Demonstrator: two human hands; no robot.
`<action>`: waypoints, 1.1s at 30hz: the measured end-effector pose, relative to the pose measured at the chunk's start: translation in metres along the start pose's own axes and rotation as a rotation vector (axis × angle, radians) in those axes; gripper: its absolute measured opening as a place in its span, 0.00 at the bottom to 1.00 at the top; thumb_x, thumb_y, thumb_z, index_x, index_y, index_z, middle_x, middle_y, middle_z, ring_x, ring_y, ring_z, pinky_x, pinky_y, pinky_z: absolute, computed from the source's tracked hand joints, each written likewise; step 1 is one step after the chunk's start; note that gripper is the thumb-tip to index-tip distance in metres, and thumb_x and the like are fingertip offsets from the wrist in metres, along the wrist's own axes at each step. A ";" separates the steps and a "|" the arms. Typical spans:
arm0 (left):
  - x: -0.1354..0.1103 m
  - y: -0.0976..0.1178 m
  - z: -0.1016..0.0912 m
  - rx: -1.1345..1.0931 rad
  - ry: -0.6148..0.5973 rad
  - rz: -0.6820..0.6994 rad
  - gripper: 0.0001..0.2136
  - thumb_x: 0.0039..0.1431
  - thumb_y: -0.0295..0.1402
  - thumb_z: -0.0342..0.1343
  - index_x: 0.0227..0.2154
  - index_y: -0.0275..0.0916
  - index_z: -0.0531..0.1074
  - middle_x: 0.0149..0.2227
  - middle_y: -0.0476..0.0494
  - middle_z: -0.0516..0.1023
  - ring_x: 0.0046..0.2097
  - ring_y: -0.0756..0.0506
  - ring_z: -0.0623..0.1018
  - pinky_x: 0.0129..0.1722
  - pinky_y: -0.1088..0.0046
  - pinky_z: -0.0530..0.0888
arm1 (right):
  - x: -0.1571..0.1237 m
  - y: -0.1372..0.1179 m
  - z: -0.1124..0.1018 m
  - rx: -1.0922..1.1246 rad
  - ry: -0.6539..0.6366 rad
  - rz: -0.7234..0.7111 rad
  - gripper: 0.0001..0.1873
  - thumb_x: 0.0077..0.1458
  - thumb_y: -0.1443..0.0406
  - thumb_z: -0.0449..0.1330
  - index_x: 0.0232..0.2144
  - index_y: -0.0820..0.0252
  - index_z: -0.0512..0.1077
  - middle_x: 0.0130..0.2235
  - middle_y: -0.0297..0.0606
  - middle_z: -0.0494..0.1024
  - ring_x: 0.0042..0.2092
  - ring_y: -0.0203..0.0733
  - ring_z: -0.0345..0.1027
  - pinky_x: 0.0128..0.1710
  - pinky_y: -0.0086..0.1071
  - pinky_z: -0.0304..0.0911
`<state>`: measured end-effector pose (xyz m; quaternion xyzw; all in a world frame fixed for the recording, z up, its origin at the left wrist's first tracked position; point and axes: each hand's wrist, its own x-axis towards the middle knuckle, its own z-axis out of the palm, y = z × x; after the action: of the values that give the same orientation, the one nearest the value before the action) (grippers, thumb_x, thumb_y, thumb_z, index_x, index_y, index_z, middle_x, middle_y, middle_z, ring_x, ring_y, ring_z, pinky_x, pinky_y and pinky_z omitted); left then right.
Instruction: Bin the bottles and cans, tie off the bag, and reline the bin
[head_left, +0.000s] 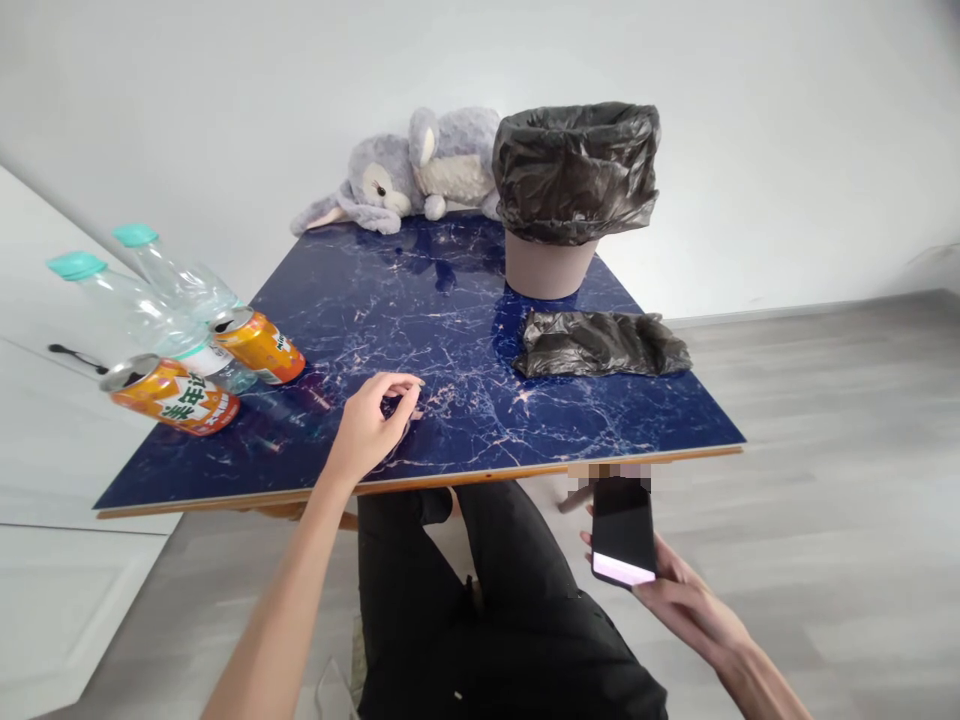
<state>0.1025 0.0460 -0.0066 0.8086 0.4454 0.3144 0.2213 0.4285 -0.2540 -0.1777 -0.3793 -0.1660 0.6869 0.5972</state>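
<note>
Black trousers [517, 610] extend under the surface [420, 300] perhaps steadying the empty, half-curled left hand [375, 420], while the right hand [682, 597] grips a phone [624, 530].

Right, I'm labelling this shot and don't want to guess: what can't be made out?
All in the head view:
Phone: top end, covered by a pixelated block.
Right hand: some fingers, behind the phone.
Plush toy: right end, behind the black liner.
Bin: inside bottom, behind the liner.
Left forearm: cut off by the bottom edge.
</note>
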 end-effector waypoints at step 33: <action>0.000 -0.001 0.000 0.020 0.000 -0.007 0.14 0.71 0.47 0.55 0.46 0.44 0.79 0.48 0.42 0.84 0.49 0.40 0.82 0.56 0.61 0.77 | 0.010 0.004 0.001 0.337 0.343 0.200 0.33 0.63 0.38 0.60 0.54 0.54 0.81 0.58 0.46 0.83 0.55 0.59 0.80 0.69 0.59 0.62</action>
<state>0.1023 0.0466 -0.0069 0.8092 0.4513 0.3090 0.2146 0.4254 -0.2455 -0.1828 -0.3996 0.0927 0.6862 0.6007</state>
